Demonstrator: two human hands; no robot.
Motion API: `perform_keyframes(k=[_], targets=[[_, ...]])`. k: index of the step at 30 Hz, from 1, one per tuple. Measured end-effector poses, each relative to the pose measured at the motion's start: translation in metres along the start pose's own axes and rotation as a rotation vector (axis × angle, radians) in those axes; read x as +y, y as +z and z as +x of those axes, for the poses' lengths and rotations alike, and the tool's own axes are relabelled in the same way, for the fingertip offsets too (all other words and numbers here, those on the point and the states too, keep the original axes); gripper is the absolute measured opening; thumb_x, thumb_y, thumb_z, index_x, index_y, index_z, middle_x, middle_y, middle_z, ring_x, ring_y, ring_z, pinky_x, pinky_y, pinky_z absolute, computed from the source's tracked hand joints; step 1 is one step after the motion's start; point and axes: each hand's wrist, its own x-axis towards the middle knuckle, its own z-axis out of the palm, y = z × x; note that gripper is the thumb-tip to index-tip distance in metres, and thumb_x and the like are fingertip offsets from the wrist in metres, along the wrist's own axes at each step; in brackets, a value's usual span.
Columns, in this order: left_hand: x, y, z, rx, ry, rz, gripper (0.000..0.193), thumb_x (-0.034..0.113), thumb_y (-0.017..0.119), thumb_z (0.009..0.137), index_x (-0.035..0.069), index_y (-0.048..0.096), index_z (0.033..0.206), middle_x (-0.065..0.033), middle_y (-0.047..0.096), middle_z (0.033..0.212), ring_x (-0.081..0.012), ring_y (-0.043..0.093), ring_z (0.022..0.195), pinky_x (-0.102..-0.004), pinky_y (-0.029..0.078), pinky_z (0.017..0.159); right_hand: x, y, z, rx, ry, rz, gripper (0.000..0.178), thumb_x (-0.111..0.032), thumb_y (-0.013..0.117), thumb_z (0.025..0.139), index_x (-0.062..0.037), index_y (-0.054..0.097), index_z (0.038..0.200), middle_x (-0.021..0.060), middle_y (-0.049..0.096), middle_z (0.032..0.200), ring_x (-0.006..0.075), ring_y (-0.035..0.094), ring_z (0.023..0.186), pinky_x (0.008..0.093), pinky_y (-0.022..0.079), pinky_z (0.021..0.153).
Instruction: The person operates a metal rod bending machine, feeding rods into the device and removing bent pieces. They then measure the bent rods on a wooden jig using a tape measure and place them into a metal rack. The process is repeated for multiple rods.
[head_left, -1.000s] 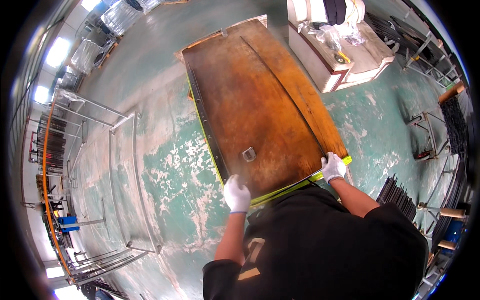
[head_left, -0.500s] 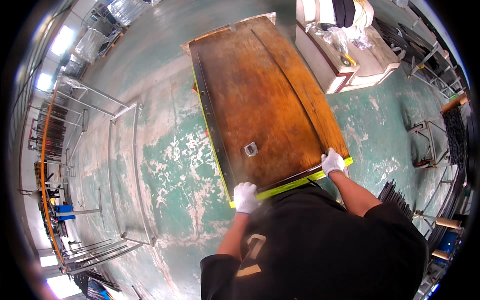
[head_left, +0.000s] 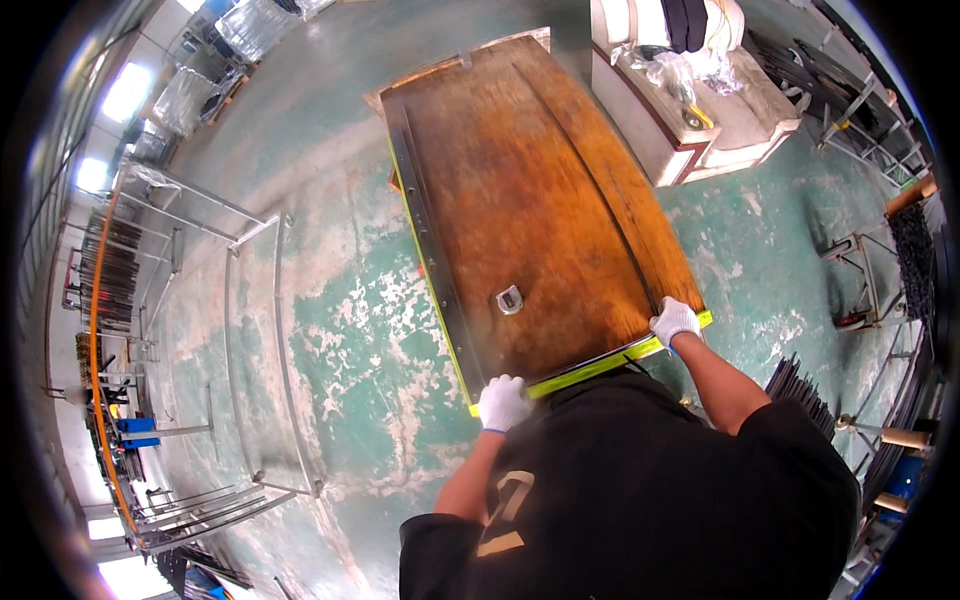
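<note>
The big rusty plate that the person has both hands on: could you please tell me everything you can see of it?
The rusty plate is a large, flat, orange-brown rectangular sheet, metal by its look, lying level above the green floor. A dark bar runs along its left edge, a thin dark line nearer its right, and a small metal fitting sits near the close end. Yellow-green edging shows beneath. The gloved left hand and right hand grip its near corners.

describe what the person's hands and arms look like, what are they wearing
Both hands wear white knit work gloves: the left hand and the right hand. The left glove shows a thin blue edge at the cuff. The forearms are bare, and short black sleeves cover the upper arms.
</note>
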Motion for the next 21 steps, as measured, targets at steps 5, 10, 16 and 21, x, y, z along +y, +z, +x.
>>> perform_keyframes(k=[5, 10, 16, 21], targets=[[0.000, -0.001, -0.005, 0.026, 0.007, -0.018, 0.026, 0.036, 0.076, 0.086, 0.010, 0.072, 0.087, -0.0159, 0.069, 0.090, -0.0397, 0.070, 0.091, -0.0553, 0.058, 0.076, 0.007, 0.011, 0.002, 0.033, -0.054, 0.026, 0.037, -0.033, 0.079, 0.087, -0.0046, 0.073, 0.109, 0.0261, 0.078, 0.110, 0.0441, 0.075, 0.108, 0.0529, 0.060, 0.095], [0.003, -0.002, -0.007, 0.030, -0.011, -0.025, 0.026, 0.036, 0.076, 0.085, 0.010, 0.072, 0.087, -0.0162, 0.070, 0.091, -0.0396, 0.070, 0.093, -0.0550, 0.057, 0.079, 0.001, 0.000, -0.004, 0.022, -0.071, 0.035, 0.038, -0.033, 0.081, 0.088, -0.0046, 0.072, 0.112, 0.0256, 0.078, 0.110, 0.0445, 0.075, 0.109, 0.0529, 0.060, 0.095], [0.004, 0.005, -0.007, 0.020, -0.025, -0.012, 0.024, 0.034, 0.076, 0.084, 0.010, 0.072, 0.087, -0.0157, 0.070, 0.091, -0.0391, 0.070, 0.093, -0.0542, 0.057, 0.080, 0.008, 0.011, 0.001, -0.009, -0.027, -0.005, 0.045, -0.031, 0.082, 0.088, -0.0030, 0.067, 0.120, 0.0269, 0.077, 0.114, 0.0454, 0.074, 0.112, 0.0540, 0.059, 0.096], [-0.002, 0.012, -0.007, 0.045, -0.014, -0.023, 0.028, 0.036, 0.081, 0.081, 0.010, 0.071, 0.086, -0.0151, 0.070, 0.090, -0.0388, 0.070, 0.091, -0.0535, 0.058, 0.079, -0.001, 0.000, -0.008, -0.044, -0.029, -0.010, 0.043, -0.032, 0.080, 0.090, -0.0035, 0.066, 0.120, 0.0282, 0.077, 0.116, 0.0467, 0.074, 0.113, 0.0558, 0.059, 0.098]])
